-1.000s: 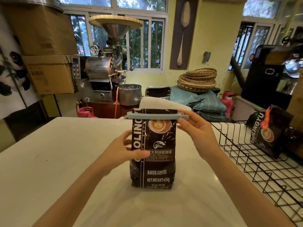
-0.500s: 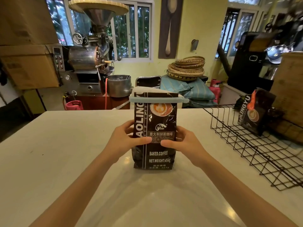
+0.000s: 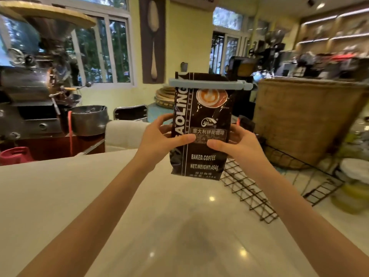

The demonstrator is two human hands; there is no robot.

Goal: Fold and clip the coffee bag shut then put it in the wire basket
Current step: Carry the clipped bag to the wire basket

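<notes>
Clipped bag carried toward the basket

Above the white table [image 3: 99, 196], the left hand [image 3: 159, 139] and right hand [image 3: 237, 145] clasp the coffee bag [image 3: 201, 136] between thumbs and fingers, upright in mid-air, likely to keep the blue clip [image 3: 209, 84] seated. At right, the wire basket [image 3: 249, 192] apparently holds another bag [image 3: 244, 122], mostly hidden.

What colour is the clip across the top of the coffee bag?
Pale blue-grey. The clip shows clearly in the head view.
</notes>
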